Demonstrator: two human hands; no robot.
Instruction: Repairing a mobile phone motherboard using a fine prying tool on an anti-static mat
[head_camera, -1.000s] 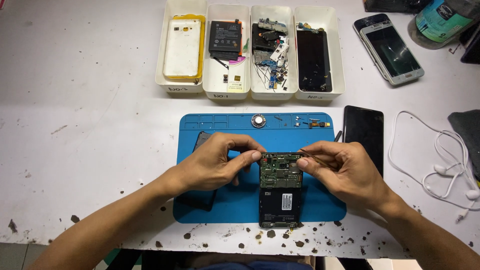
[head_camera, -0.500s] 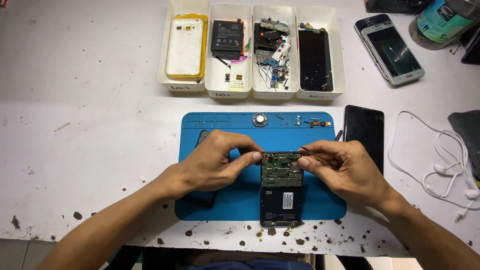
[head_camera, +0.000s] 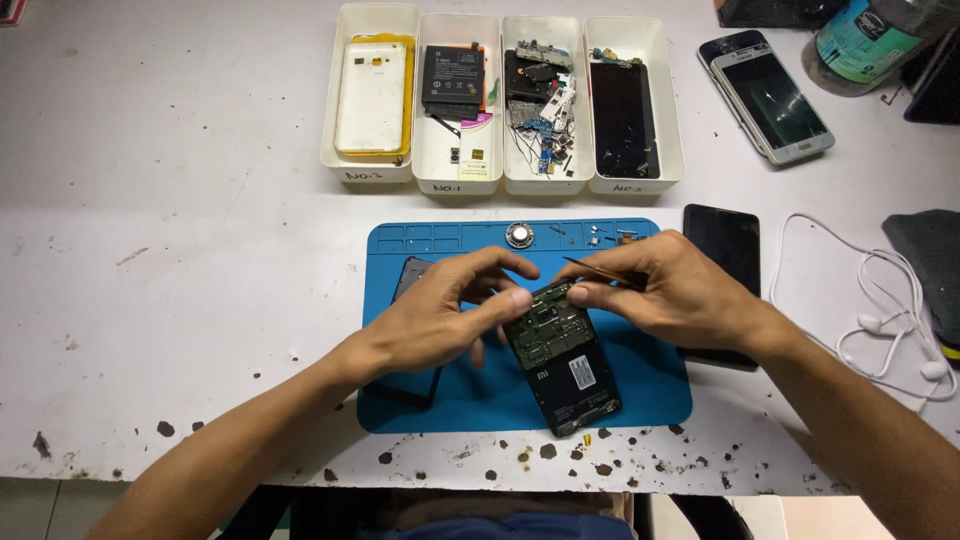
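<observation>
Opened phone (head_camera: 562, 358) lies tilted on the blue mat (head_camera: 650, 375), near middle of the worktop (head_camera: 180, 250). Left hand (head_camera: 440, 315) fingers loosely curled, thumb and fingertip touching the phone's far left edge. Right hand (head_camera: 675, 290) fingers pinched on a thin tool (head_camera: 600, 272), tip at the phone's far end.

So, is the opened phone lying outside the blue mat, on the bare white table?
No, the opened phone lies on the blue mat, with both hands, left hand and right hand, at its upper end.
</observation>
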